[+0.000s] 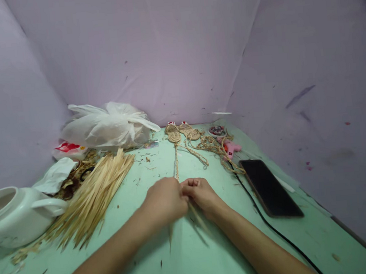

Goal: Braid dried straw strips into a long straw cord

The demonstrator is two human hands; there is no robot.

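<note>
My left hand [166, 201] and my right hand [201, 196] meet at the middle of the table, fingers closed on the near end of a thin braided straw cord [177, 166]. The cord runs away from me to a small woven straw sole [173, 134] at the back. Loose straw strands [198, 218] hang toward me from under my hands, partly blurred. My fingers hide the spot where the strands join the braid. Beside that sole lies a second woven piece [190, 132], with red and white bits at its top.
On the left are a straw bundle [100, 191], a white teapot [18, 219] and a white plastic bag [110, 127]. On the right lie a pink glue gun [231, 148], its black cable [263, 213], a phone [270, 189] and coiled braid [211, 142]. Walls enclose the table.
</note>
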